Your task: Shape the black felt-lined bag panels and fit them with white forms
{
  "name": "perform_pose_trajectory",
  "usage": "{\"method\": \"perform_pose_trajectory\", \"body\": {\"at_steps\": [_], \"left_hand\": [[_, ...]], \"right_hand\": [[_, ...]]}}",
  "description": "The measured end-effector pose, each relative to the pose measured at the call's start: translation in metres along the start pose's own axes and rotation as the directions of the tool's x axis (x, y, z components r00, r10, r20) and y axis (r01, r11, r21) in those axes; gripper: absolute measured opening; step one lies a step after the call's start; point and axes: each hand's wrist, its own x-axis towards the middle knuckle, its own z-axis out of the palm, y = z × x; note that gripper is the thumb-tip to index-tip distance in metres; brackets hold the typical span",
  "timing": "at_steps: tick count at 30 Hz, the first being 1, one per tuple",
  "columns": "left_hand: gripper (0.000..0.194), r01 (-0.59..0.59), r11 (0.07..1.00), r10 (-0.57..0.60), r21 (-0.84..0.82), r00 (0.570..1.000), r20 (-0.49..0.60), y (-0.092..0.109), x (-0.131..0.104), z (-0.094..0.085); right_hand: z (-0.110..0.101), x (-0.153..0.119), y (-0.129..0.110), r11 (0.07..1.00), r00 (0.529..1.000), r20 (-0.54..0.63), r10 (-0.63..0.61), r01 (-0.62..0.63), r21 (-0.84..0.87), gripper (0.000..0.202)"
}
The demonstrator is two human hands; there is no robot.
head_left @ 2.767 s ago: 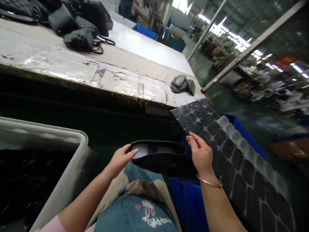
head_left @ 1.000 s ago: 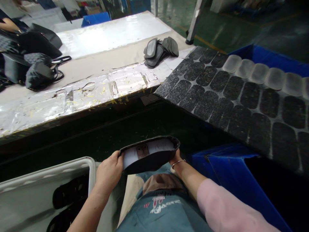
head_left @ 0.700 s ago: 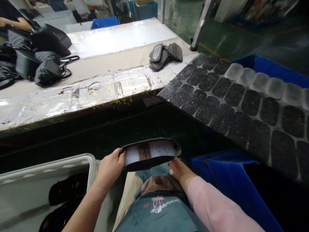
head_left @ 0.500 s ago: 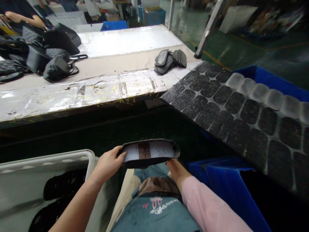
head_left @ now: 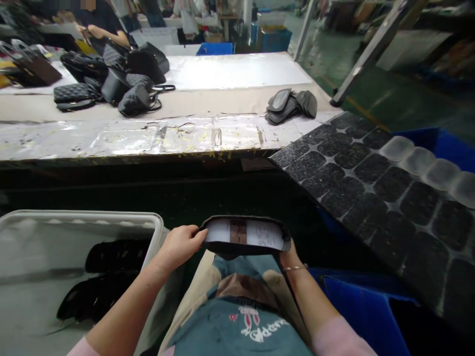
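A long black bag piece (head_left: 218, 253) with rounded ends is held level above my lap. Inside its raised rim lies a white board (head_left: 220, 232) with handwriting, crossed by a brown strip (head_left: 238, 232). My left hand (head_left: 185, 244) pinches its left end, thumb on the near side. At the right end my right hand (head_left: 290, 256) supports the piece from below and outside; most of its fingers are hidden behind it. Close on the left, a white bin (head_left: 160, 237) contains black bag pieces (head_left: 115, 256), dark and hard to make out.
Ahead stands a long worktable (head_left: 237, 104) with black bags (head_left: 137, 101) and a pile of grey oval pieces (head_left: 291, 106). To the right, a dark sheet (head_left: 356, 173) with rounded cells carries translucent pads (head_left: 441, 173). Below it is a blue box (head_left: 356, 301). A person (head_left: 107, 24) works across the table.
The view has swung left, so the table and sheet sit further right. Both hands still hold the bag piece, its right end now slightly lower, and more of my right wrist shows.
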Motion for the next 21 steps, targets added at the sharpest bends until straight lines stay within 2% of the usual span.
{"method": "perform_pose_trajectory", "body": {"at_steps": [3, 4, 6, 8, 10, 12, 14, 16, 18, 21], "left_hand": [[0.041, -0.019, 0.993, 0.025, 0.114, 0.998, -0.049, 0.006, -0.001, -0.004], [0.041, -0.022, 0.988, 0.033, 0.155, 0.997, -0.072, 0.008, -0.001, -0.005], [0.043, -0.02, 0.976, 0.044, 0.216, 0.994, -0.103, 0.01, 0.001, -0.005], [0.045, -0.018, 0.967, 0.049, 0.252, 0.992, -0.118, 0.011, 0.001, -0.004], [0.043, -0.022, 0.96, 0.06, 0.281, 0.99, -0.129, 0.011, 0.0, -0.003], [0.041, -0.03, 0.953, 0.075, 0.3, 0.987, -0.141, 0.013, -0.001, -0.002], [0.04, -0.041, 0.949, 0.096, 0.312, 0.982, -0.161, 0.016, -0.003, -0.003], [0.04, -0.058, 0.945, 0.131, 0.322, 0.969, -0.209, 0.017, -0.003, -0.003], [0.039, -0.074, 0.94, 0.166, 0.332, 0.952, -0.256, 0.018, -0.001, -0.001], [0.037, -0.081, 0.945, 0.169, 0.317, 0.951, -0.258, 0.015, 0.003, 0.005]], "right_hand": [[-0.02, -0.001, -0.023, 0.989, 0.998, 0.065, -0.007, 0.017, -0.144, 0.049], [-0.026, -0.003, -0.031, 0.938, 0.991, 0.117, -0.062, 0.098, -0.333, 0.049], [-0.034, -0.009, -0.048, 0.723, 0.964, 0.207, -0.165, 0.261, -0.639, 0.051], [-0.035, -0.014, -0.06, 0.436, 0.936, 0.29, -0.198, 0.349, -0.83, 0.044], [-0.031, -0.017, -0.065, 0.181, 0.92, 0.345, -0.188, 0.378, -0.908, 0.035], [-0.026, -0.019, -0.064, 0.014, 0.906, 0.375, -0.199, 0.385, -0.923, 0.032], [-0.023, -0.019, -0.06, -0.042, 0.893, 0.384, -0.233, 0.385, -0.922, 0.029], [-0.021, -0.019, -0.057, -0.039, 0.895, 0.372, -0.245, 0.374, -0.926, 0.026], [-0.018, -0.021, -0.059, -0.047, 0.908, 0.353, -0.226, 0.352, -0.935, 0.026], [-0.013, -0.026, -0.065, -0.132, 0.921, 0.348, -0.175, 0.328, -0.935, 0.027]]}}
